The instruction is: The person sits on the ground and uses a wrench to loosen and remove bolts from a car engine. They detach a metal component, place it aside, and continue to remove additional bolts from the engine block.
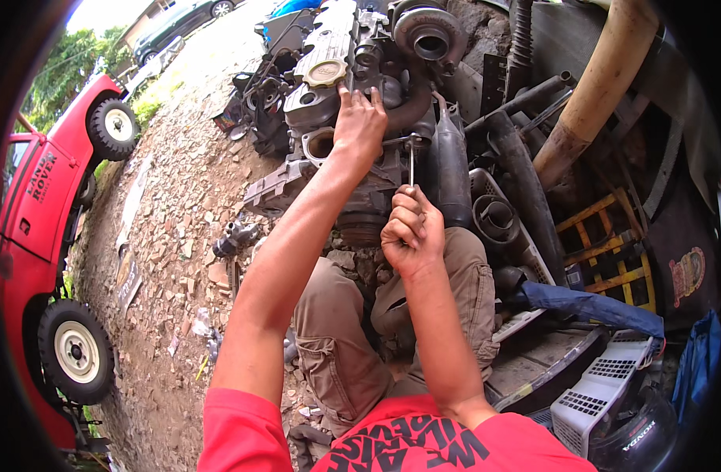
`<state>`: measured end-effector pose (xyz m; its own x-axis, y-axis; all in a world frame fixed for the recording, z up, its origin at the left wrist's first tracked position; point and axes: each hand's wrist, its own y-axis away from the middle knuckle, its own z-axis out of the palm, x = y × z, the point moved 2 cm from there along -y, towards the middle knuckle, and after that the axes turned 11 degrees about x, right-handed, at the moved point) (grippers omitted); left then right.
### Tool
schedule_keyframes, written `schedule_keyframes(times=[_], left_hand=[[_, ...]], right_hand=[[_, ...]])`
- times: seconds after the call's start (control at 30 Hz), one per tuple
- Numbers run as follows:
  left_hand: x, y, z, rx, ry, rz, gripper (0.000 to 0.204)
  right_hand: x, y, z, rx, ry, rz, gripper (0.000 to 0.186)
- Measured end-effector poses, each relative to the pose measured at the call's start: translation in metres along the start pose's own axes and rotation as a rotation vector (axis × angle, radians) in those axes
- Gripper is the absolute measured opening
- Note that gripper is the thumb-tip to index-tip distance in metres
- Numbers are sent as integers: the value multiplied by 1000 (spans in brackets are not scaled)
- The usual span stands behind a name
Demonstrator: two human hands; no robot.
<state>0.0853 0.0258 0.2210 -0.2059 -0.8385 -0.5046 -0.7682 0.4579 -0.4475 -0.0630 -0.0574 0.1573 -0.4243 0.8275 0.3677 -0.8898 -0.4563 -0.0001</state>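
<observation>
A car engine (319,49) with a ribbed cover and a round oil filler cap (327,73) stands on the ground before my knees. My left hand (360,122) lies against its top beside the cap, fingers stretched out and holding nothing. Closed around the lower end of a slim metal wrench (412,161) is my right hand (412,228). The wrench points up to the engine's near right side, where its head meets a small fitting; the exact contact is too small to tell. A turbocharger (430,38) sits at the engine's far right.
A dark metal cylinder (452,169) stands right of the engine, near pipes and a thick bamboo pole (597,90). Stony ground (171,236) spreads leftward to a red off-road vehicle (42,204). A white plastic crate (600,389) and a black helmet (636,433) lie lower right.
</observation>
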Motion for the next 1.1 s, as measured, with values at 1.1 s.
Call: schedule_keyframes(times=[1.1], left_hand=[[4,1,-3,0,-9,24,103]], right_hand=[[10,-30,-5,192,350,-235,30]])
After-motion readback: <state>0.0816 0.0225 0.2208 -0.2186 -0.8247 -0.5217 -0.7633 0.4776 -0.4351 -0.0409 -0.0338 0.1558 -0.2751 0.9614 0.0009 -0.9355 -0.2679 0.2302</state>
